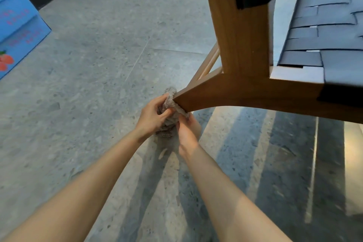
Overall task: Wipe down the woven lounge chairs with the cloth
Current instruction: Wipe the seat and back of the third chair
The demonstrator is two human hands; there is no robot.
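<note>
From afar I watched L hand point(154, 113) & R hand point(187, 130), fingers curled tight on the bunched cloth point(170, 100) at the lounge chair point(245, 45) frame's tip; so wadded, it prob. risked slipping off, woven seat point(324, 25) unwiped.

Below me is a grey speckled tile floor point(88, 84) with thin seams. A blue carton point(17, 31) sits on it far left. The wooden chair point(245, 45) stands at right.
</note>
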